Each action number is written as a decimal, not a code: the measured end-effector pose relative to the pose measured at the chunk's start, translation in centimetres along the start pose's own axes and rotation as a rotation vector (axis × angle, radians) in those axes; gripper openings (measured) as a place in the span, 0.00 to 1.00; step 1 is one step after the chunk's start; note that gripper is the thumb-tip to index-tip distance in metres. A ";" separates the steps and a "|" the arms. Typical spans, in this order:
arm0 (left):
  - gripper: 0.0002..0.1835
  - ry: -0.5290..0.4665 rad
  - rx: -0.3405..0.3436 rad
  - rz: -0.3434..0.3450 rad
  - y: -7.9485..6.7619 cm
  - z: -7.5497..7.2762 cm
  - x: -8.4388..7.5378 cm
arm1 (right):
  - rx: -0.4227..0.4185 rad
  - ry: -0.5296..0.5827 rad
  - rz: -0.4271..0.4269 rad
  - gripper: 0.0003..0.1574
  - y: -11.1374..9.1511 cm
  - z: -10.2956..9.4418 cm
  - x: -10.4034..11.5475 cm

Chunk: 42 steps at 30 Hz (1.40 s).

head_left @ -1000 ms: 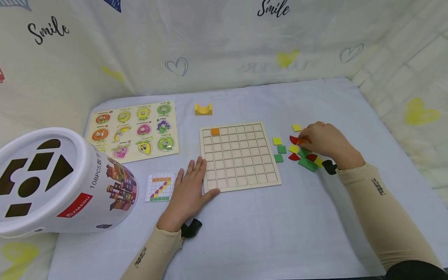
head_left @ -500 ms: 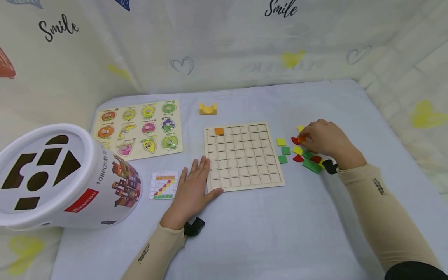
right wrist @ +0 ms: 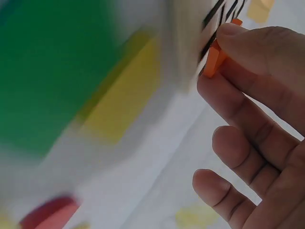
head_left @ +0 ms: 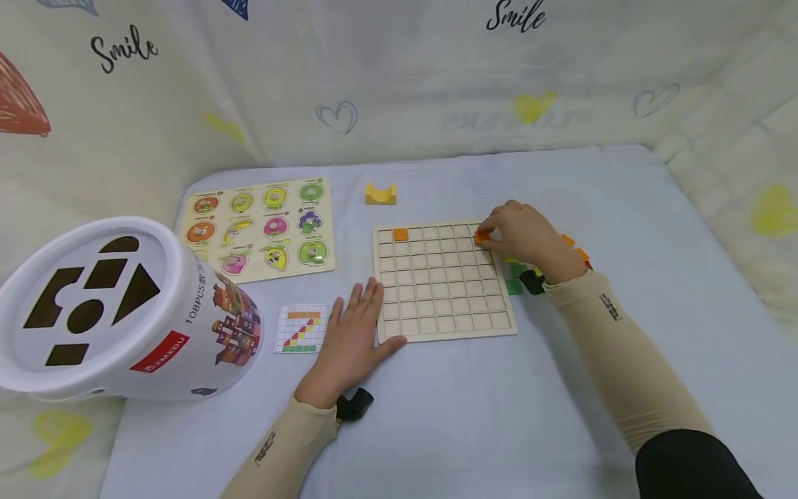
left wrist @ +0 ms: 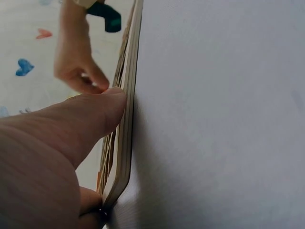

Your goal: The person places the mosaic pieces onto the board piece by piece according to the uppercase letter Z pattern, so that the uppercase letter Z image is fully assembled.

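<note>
A wooden grid board [head_left: 442, 284] lies on the table, with one orange square tile [head_left: 401, 235] seated in its top row near the left corner. My left hand [head_left: 349, 343] rests with straight, spread fingers along the board's lower left corner; in the left wrist view its thumb [left wrist: 90, 117] touches the board's edge. Over the board's far right corner, my right hand [head_left: 524, 235] pinches another orange square tile [right wrist: 212, 62] between thumb and forefinger. Beneath the right wrist are green tiles [head_left: 514, 286] and other coloured tiles, partly hidden by the hand.
A pattern card [head_left: 302, 328] lies left of my left hand. Behind it is a fruit puzzle board [head_left: 255, 229], and a large white bucket [head_left: 212, 339] stands at the left. A yellow arched block [head_left: 380, 195] sits beyond the grid board. More orange tiles [head_left: 567, 240] lie right of my right hand.
My right hand has moved left from the tile pile to the board's far right corner, carrying the orange tile. My left hand stays at the board. The head view has shifted slightly.
</note>
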<state>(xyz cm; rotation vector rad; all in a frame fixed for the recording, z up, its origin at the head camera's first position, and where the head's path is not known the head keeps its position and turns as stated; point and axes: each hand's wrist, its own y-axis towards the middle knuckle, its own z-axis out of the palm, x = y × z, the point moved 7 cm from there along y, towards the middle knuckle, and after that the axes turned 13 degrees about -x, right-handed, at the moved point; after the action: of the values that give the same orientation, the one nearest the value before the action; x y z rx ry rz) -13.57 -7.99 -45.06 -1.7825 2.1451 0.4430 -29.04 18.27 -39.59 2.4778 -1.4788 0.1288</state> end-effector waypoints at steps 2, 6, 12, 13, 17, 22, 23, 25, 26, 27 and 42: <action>0.55 0.000 -0.001 0.001 0.0 0.0 -0.1 | -0.002 0.007 -0.021 0.15 1.0 0.2 1.1; 0.55 0.002 -0.003 0.006 0.1 0.1 -0.3 | 0.006 0.029 -0.047 0.15 2.9 1.1 3.1; 0.55 -0.005 0.002 0.009 -0.1 0.3 -0.5 | 0.045 0.064 -0.041 0.13 5.0 2.7 5.3; 0.55 -0.008 0.003 0.008 -0.1 0.4 -0.5 | 0.050 0.070 -0.040 0.14 5.2 2.9 5.6; 0.55 -0.007 0.004 0.010 -0.1 0.5 -0.6 | 0.053 0.073 -0.054 0.15 6.0 3.5 6.5; 0.55 0.006 0.001 0.013 -0.1 0.5 -0.5 | 0.065 0.070 -0.062 0.17 6.7 3.7 7.0; 0.55 0.009 0.000 0.013 -0.1 0.5 -0.5 | 0.070 0.072 -0.059 0.17 6.8 3.8 7.0; 0.55 0.011 -0.001 0.013 -0.1 0.4 -0.4 | 0.079 0.077 -0.054 0.18 6.9 3.9 7.1; 0.55 0.013 -0.002 0.013 0.0 0.4 -0.4 | 0.081 0.080 -0.049 0.18 7.0 3.9 7.2; 0.55 0.014 -0.002 0.013 0.0 0.4 -0.4 | 0.083 0.083 -0.046 0.18 7.1 4.0 7.2; 0.55 0.013 -0.007 -0.008 0.1 0.0 -0.1 | 0.084 0.067 -0.054 0.20 6.4 3.5 7.2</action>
<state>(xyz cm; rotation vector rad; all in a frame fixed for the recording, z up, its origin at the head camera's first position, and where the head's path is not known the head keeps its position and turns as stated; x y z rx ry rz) -13.61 -7.89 -45.07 -1.8020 2.1468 0.4383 -31.34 8.33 -40.45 2.5504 -1.4058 0.2659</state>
